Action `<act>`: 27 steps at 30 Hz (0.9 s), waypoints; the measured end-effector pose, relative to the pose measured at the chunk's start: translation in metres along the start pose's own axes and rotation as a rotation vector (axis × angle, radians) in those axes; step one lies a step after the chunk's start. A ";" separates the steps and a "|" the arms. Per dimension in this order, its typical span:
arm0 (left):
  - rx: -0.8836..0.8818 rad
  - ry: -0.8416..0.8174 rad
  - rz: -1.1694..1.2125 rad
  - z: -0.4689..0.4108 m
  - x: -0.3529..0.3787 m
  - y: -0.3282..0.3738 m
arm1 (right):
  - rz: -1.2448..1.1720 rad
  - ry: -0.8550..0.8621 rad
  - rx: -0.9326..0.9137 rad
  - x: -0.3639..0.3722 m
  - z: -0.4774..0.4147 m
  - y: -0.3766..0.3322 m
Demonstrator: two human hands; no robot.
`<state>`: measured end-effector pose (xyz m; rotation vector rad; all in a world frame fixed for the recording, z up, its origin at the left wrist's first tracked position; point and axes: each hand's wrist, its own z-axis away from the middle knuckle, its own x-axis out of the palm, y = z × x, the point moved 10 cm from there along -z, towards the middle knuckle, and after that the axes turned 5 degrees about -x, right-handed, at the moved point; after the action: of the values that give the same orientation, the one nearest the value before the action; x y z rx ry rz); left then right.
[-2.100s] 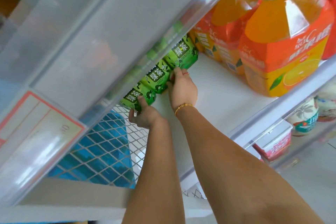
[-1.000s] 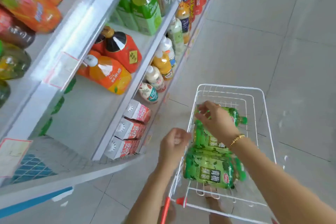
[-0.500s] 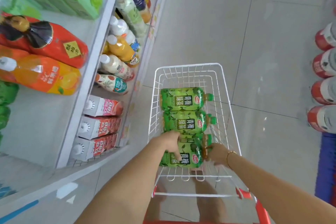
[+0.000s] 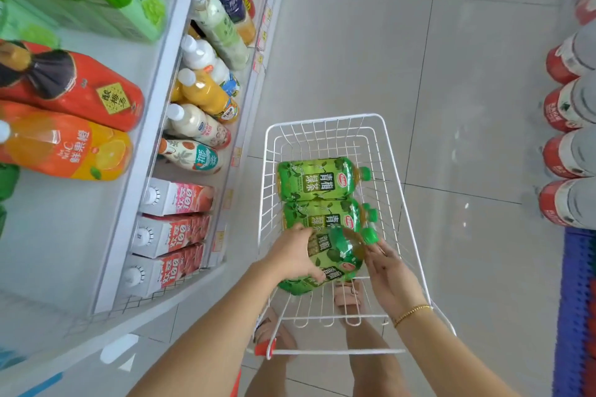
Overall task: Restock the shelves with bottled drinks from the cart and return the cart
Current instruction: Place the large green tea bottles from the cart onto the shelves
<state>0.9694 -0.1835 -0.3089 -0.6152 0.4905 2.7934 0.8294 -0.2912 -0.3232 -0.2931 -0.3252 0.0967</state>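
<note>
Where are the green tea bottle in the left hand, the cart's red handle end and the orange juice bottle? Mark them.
green tea bottle [image 4: 342, 251], head view, tilted upper body.
red handle end [image 4: 263, 348], head view, middle of the grip.
orange juice bottle [image 4: 64, 148], head view, its label.

The left hand [image 4: 290, 256] has lifted the nearest green bottle [image 4: 340, 253], tilting it upward.

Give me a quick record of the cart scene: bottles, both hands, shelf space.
cart: white wire cart, handle end toward the person
stock: at least three green tea bottles lying in it, caps pointing right
left: left hand grips the nearest bottle
right: right hand open by that bottle's cap end; contact unclear
space: middle shelf has bare room beside the orange juice bottle
</note>
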 end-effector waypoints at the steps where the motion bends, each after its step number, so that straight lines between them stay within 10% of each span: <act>1: -0.006 0.085 0.057 0.008 -0.011 -0.001 | -0.033 0.006 -0.027 0.007 -0.004 -0.008; 8: 0.011 0.438 0.547 0.061 -0.106 -0.019 | 0.610 0.063 -0.303 0.060 -0.040 -0.056; 12: 0.039 0.579 0.688 0.085 -0.157 -0.029 | 0.717 0.068 -0.155 0.074 -0.071 -0.046; 27: -0.101 0.374 1.270 0.041 -0.136 -0.081 | 0.588 -0.162 -0.093 0.136 -0.106 -0.040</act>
<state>1.0990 -0.1161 -0.2355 -1.1642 1.1342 3.8805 0.9947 -0.3390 -0.3668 -0.4679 -0.3966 0.6882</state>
